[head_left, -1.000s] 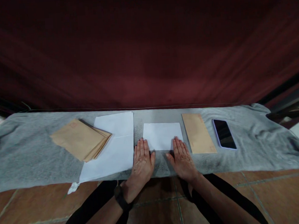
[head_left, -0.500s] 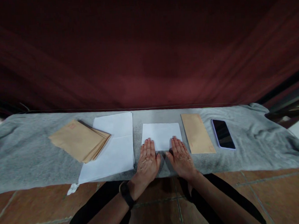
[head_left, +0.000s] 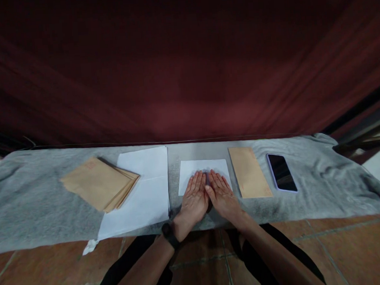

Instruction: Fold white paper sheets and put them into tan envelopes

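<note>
At the left, a fanned stack of brown envelopes (head_left: 97,183) lies on the grey cloth (head_left: 28,201) that covers the surface, its right corner overlapping some large white sheets (head_left: 149,184). Next, wearing a black watch (head_left: 170,236), the left hand (head_left: 196,200) rests palm down on the near part of a small white paper (head_left: 203,164), which lies between the sheets and a single envelope. Close beside it, the right hand (head_left: 223,199) lies flat on the same paper. Both hands' fingers are straight and grip nothing. Further right come the single brown envelope (head_left: 250,173) and, just beyond, a phone (head_left: 282,173) with a purple edge.
</note>
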`<state>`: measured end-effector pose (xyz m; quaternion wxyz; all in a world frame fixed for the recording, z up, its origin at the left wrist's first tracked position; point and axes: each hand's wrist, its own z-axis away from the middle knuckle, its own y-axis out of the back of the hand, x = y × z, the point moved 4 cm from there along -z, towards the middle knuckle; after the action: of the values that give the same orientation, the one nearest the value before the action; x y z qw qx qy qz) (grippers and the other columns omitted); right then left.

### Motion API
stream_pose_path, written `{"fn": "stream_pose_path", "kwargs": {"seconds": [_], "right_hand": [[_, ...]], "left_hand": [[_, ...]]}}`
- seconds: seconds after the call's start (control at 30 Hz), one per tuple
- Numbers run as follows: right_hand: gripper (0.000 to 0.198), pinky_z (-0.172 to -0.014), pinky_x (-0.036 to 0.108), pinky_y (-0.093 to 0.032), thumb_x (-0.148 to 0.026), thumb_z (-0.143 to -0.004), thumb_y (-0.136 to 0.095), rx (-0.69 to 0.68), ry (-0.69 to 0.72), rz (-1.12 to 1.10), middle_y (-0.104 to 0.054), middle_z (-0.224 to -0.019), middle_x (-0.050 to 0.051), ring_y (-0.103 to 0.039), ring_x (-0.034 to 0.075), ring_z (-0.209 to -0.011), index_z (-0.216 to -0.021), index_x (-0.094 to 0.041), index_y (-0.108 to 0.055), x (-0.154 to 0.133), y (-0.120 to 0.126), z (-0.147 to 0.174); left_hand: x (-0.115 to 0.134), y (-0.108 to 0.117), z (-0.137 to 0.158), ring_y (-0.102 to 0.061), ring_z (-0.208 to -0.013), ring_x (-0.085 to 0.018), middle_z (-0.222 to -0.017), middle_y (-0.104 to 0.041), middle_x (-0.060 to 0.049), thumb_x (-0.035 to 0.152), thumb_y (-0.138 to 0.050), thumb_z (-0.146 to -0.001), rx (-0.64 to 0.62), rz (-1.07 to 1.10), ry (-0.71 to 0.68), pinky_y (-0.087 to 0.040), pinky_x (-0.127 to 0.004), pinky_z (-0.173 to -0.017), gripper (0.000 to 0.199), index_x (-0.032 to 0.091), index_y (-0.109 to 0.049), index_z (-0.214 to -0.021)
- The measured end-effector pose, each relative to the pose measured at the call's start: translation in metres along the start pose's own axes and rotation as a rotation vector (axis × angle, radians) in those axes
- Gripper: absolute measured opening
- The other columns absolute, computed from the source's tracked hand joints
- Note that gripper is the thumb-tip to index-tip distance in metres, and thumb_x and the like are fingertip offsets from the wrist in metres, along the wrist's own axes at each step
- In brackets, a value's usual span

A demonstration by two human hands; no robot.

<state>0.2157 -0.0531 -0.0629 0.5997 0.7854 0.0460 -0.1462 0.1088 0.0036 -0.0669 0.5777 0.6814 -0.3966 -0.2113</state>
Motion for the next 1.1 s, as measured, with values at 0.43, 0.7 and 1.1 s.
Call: {"fn": "stream_pose_path", "kwargs": {"seconds": [0.43,0.7,1.1], "right_hand": [[0.065,-0.12,0.049,-0.033,-0.046,-0.107,-0.027,0.114,-0.066,0.171,-0.037,-0.158,0.022,-0.034,0.031,-0.149,-0.154,-0.002,-0.037,0.019,-0.011,0.003],[0.071,-0.118,0.051,-0.034,-0.05,-0.106,-0.025,0.134,-0.174,0.158,-0.039,-0.156,0.028,-0.039,0.035,-0.146,-0.151,0.003,-0.039,0.024,-0.009,0.001],[0.061,-0.126,0.044,-0.02,-0.042,-0.108,-0.014,-0.114,-0.111,-0.078,-0.035,-0.162,0.01,-0.025,0.021,-0.153,-0.156,-0.012,-0.036,0.012,-0.006,-0.052]], "left_hand": [[-0.029,-0.008,-0.003,-0.02,-0.154,-0.028,-0.162,-0.029,-0.024,0.026,-0.032,-0.1,-0.01,-0.054,0.205,-0.025,-0.048,-0.125,0.06,-0.003,-0.032,-0.153],[-0.043,0.002,-0.004,-0.027,-0.151,-0.034,-0.158,-0.034,-0.029,0.026,-0.033,-0.099,-0.012,-0.094,0.361,-0.026,-0.049,-0.124,0.061,-0.008,-0.037,-0.149],[-0.014,-0.008,-0.048,-0.026,-0.153,-0.025,-0.16,-0.038,-0.017,0.018,-0.03,-0.099,-0.026,0.013,0.045,-0.028,-0.046,-0.125,0.055,0.005,-0.036,-0.153]]}}
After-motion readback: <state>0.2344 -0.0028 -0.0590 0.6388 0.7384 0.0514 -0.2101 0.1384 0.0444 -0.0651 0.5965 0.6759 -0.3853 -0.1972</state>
